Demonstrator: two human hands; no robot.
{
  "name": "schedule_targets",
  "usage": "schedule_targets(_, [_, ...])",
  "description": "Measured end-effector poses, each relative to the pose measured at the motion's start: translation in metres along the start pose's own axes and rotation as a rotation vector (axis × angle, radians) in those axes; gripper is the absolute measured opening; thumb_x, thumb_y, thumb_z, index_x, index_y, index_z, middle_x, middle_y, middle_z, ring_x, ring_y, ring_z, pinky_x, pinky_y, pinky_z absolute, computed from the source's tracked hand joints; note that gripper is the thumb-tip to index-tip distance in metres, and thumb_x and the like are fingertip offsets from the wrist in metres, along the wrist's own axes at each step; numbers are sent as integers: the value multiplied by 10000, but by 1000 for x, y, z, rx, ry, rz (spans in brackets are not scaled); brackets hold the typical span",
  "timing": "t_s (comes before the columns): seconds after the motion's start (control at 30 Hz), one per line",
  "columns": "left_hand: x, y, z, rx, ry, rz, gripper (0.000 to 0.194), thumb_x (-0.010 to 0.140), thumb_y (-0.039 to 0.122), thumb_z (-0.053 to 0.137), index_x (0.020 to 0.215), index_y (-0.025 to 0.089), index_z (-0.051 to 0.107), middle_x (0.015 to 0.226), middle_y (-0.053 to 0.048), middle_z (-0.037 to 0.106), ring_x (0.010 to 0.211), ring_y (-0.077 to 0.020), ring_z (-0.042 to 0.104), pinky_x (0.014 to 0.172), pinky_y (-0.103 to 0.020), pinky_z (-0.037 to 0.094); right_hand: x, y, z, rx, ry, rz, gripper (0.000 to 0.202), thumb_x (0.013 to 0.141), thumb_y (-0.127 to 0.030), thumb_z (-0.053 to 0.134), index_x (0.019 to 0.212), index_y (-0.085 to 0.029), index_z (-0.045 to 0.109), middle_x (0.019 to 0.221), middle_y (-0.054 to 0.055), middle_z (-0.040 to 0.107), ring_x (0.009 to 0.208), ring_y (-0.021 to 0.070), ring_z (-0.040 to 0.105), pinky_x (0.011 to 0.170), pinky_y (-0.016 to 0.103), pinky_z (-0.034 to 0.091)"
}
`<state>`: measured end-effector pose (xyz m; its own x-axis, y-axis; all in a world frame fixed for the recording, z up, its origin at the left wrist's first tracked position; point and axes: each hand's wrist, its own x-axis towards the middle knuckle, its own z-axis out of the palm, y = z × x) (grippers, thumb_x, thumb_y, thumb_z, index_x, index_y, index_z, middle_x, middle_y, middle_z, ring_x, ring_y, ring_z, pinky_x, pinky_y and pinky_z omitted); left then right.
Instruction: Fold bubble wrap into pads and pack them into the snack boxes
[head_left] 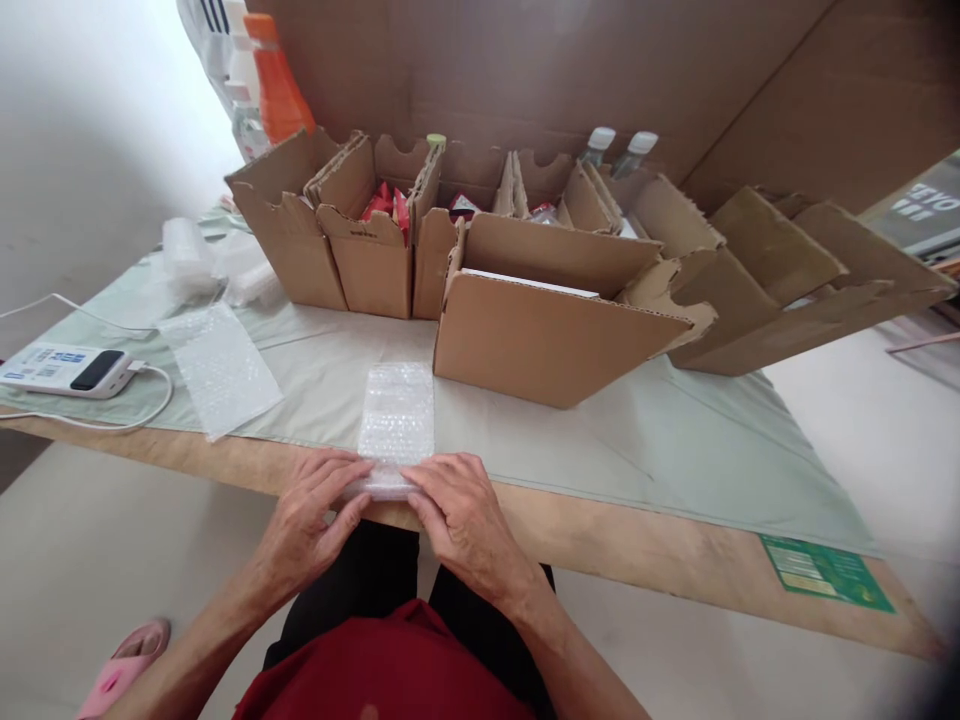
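Note:
A strip of clear bubble wrap [397,410] lies on the green cloth near the table's front edge, its near end folded into a thick flat bundle. My left hand [311,510] grips the left end of that bundle between thumb and fingers. On the right end, my right hand [461,510] pinches it the same way. Whatever may be inside the folded part cannot be made out. Another flat bubble wrap sheet [220,368] rests farther left on the cloth.
Open cardboard boxes [555,335] line the back, some holding red packets. At the left are a white power bank [67,370] with a cable and a pile of bubble wrap [187,260]. An orange bottle [277,85] stands behind.

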<state>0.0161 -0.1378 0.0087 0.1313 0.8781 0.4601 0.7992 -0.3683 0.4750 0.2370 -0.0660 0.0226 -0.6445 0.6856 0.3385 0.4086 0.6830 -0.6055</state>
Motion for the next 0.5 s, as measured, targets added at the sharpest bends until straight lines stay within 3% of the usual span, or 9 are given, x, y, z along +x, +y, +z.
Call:
schedule_targets(0.13, [16,-9,5,29,0,-78,248,1023,237,563,1261,186,612,1030,-75,733,972,-224,657,879,-365,525,-3,-1,-1,-69,121,42,277,1017,-204,580,1291,-198,621,1280,103,710,1182,258,624,1007,442,475])
schedule_targets(0.23, [29,-18,14,105,52,-109,257,1027,281,560,1248,166,625,1028,-91,716,943,-243,652,879,-409,520,1,2,4,-217,71,-32,332,980,-197,620,1312,-192,617,1402,140,645,1336,323,539,1065,505,439])
schedule_targets(0.33, [28,-17,16,119,112,-100,300,1015,305,584,1275,158,616,1167,-135,672,1064,-269,634,949,-437,511,7,5,7,-259,-8,-56,296,973,-128,596,1258,-194,646,1334,116,698,1347,326,540,1070,513,429])
schedule_targets(0.5, [5,-2,4,7,14,-8,349,990,225,603,1336,197,568,1200,-107,688,1180,-255,599,1062,-423,465,9,2,-3,-18,-44,22,235,992,-135,590,1196,-218,671,1122,43,775,1127,240,651,1018,439,462])
